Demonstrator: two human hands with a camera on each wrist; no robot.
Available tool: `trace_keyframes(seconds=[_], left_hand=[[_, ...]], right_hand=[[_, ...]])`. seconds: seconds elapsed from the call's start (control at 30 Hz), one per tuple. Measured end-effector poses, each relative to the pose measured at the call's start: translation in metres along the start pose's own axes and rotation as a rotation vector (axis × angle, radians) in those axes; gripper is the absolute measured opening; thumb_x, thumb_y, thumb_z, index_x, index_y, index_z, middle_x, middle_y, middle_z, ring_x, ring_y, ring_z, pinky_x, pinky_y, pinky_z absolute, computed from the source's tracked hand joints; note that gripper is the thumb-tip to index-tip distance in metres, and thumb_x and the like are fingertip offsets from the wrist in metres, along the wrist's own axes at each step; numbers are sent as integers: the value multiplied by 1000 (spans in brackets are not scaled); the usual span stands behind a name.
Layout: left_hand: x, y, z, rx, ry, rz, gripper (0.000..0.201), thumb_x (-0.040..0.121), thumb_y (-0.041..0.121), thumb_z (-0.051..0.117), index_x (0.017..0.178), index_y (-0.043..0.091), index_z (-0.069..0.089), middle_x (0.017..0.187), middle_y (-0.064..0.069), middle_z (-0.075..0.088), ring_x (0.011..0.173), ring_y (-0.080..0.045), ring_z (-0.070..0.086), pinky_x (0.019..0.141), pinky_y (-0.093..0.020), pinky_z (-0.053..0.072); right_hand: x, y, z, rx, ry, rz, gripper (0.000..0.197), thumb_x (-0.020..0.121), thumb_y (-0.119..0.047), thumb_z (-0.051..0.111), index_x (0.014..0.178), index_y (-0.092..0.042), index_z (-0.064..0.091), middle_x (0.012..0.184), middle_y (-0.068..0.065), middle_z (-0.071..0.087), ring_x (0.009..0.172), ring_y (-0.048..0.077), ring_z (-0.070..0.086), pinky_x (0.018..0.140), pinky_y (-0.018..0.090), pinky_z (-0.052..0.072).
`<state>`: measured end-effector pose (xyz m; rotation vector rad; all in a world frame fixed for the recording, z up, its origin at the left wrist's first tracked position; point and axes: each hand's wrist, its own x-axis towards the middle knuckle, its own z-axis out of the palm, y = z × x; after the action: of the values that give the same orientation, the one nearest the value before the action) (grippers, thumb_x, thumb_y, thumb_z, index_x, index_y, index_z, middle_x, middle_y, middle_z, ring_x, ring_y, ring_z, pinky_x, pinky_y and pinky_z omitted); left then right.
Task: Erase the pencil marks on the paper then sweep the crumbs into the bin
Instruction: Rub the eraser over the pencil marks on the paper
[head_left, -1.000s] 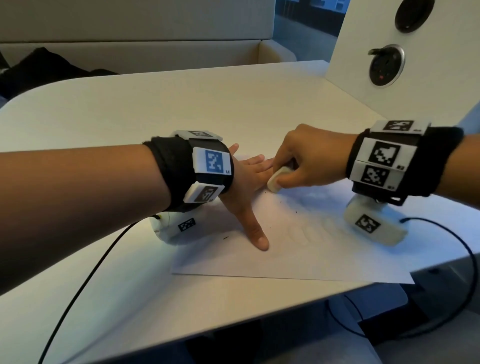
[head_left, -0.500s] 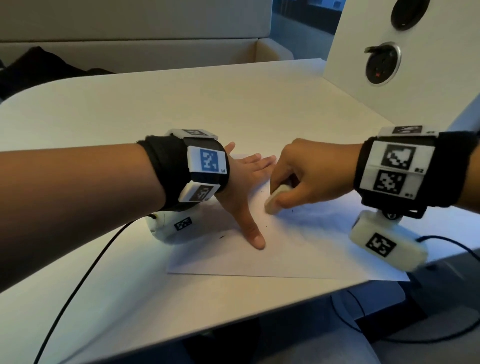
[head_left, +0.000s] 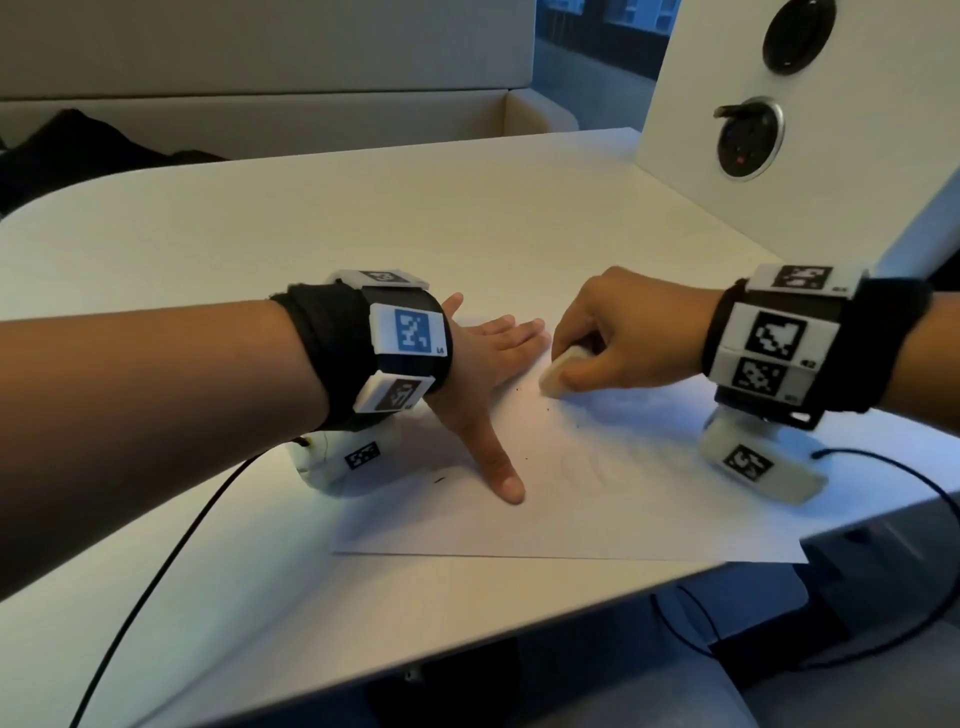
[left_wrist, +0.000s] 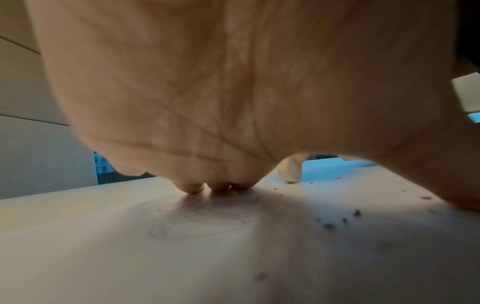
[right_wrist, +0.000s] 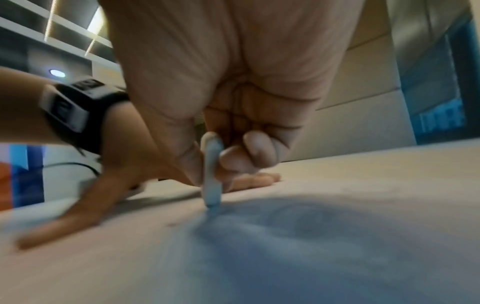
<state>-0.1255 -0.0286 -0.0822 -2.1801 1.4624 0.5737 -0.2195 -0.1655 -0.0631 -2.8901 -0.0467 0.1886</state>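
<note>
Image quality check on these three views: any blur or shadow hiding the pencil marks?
Head view: sharp, marks faint, right hand shades the paper beneath it. Left wrist: palm fills the frame, its shadow covers faint loops, crumbs readable. Right wrist: soft and motion-smeared, bluish shadow by the eraser blurs the marks.

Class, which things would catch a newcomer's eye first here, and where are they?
Mid-table, the right hand pinches a white eraser against the paper. Beside it, the left hand presses flat on the sheet. Dark crumbs dot the paper between them.
</note>
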Motion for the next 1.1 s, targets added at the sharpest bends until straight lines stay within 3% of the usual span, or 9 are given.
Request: trace_keyframes(seconds=[0.13,0.23,0.3,0.47,0.57,0.67,0.83,0.93,1.1], left_hand=[[-1,0,0,-18,-5,5,148,50,87,63,147,27,-31,157,12,-31,146,-11,-22,114,-59,-13],[-6,1,-2,-19,-15,-5,144,55,87,61,148,25,-30,157,12,-30,146,-9,-21,115,-57,-13],[-12,-2,-4,-43,-18,-23,138,60,87,56,149,23,-27,158,12,-27,147,-8,-19,116,-55,-14],[-34,-13,-7,-44,-67,-44,118,73,82,47,154,23,-16,160,13,-21,148,-11,-14,119,-49,-11],[-47,-15,-2,-26,-91,-26,109,78,76,51,155,28,-10,160,18,-17,149,-13,-8,120,-44,-4],[-53,-17,6,-45,-92,-15,105,78,72,57,154,37,-7,158,26,-13,147,-13,-4,120,-47,10],[-52,-16,6,-17,-22,2,99,77,70,60,154,39,6,158,25,2,143,-17,7,115,-46,23],[-46,-14,-5,18,91,13,112,69,75,63,155,33,5,161,15,4,144,-19,8,118,-45,17],[-20,-9,-17,-52,133,78,137,57,72,75,152,34,-17,161,11,-21,148,-17,-16,119,-45,-7]], right_hand=[[-18,-15,6,2,-104,-27,25,80,-48,69,78,-24,75,58,-10,64,55,2,56,52,15,42],[-26,-11,2,-29,-12,47,30,86,-49,61,87,-20,72,77,-4,71,71,11,63,67,29,52],[-30,-3,-2,-49,40,123,29,89,-49,57,90,-24,70,81,-7,69,73,9,61,66,27,49],[-34,17,-3,-38,-15,206,22,90,-46,56,91,-27,68,83,-11,66,75,6,58,62,22,43],[-24,31,-7,-39,-10,217,21,91,-44,57,99,-27,66,89,-9,66,82,13,59,75,30,49],[-10,39,-11,-48,8,207,22,92,-40,58,106,-25,67,92,-7,65,86,17,58,79,30,46],[6,32,-14,-25,21,153,25,88,-40,63,107,-25,69,100,-3,70,92,17,61,87,33,49],[7,20,-16,20,95,93,23,84,-41,67,101,-26,73,93,-8,72,80,6,59,80,28,48],[8,3,-12,-54,142,16,23,81,-39,68,89,-20,77,76,0,71,64,11,56,64,28,46]])
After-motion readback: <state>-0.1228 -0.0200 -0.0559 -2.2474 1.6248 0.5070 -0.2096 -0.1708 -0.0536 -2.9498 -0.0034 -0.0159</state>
